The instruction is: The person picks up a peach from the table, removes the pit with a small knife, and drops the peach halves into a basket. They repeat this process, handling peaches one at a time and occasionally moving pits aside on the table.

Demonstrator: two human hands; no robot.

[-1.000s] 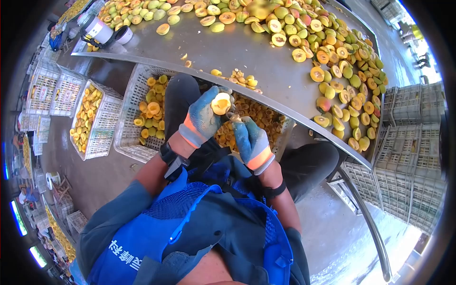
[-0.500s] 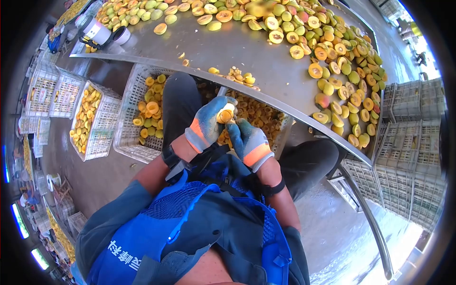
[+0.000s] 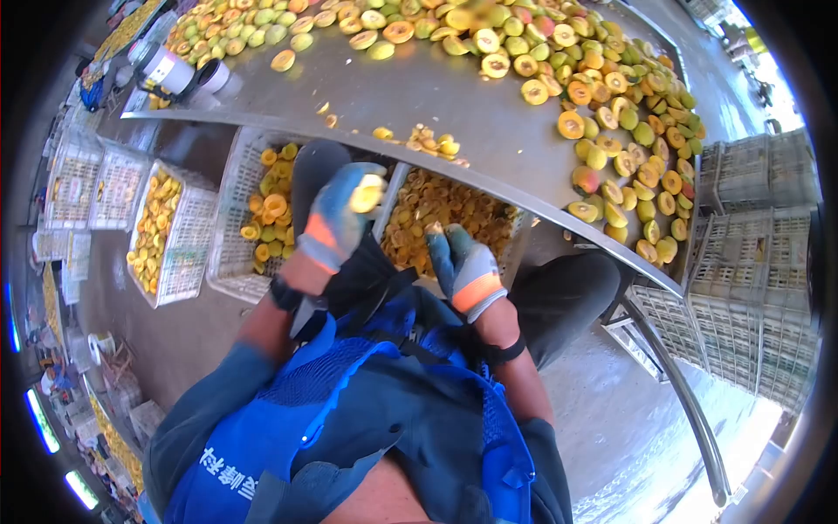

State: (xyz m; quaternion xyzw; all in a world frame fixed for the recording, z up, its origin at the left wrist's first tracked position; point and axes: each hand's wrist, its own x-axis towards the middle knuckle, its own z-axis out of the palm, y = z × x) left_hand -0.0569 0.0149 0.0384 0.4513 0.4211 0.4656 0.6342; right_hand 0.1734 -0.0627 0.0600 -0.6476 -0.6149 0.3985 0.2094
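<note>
My left hand (image 3: 334,223), in a blue and orange glove, holds a yellow fruit half (image 3: 367,193) with its cut face up, above the gap between two white crates. Closer to my body, my right hand (image 3: 463,264) wears the same kind of glove and is closed on a small tool (image 3: 433,230) whose tip shows at the fingertips. It hangs over the crate of fruit pieces (image 3: 515,253) under the table edge. A crate of fruit halves (image 3: 229,188) lies to the left of my left hand.
A steel table (image 3: 454,96) carries a large pile of whole and halved fruit (image 3: 611,96) and a small heap of pieces (image 3: 428,140) near its edge. Cups (image 3: 188,74) stand at its left corner. Another filled crate (image 3: 161,227) sits further left. Empty crates (image 3: 751,262) are stacked at the right.
My left hand has swung left and away from the right hand, carrying the fruit half over towards the left crate. The right hand stayed nearly in place.
</note>
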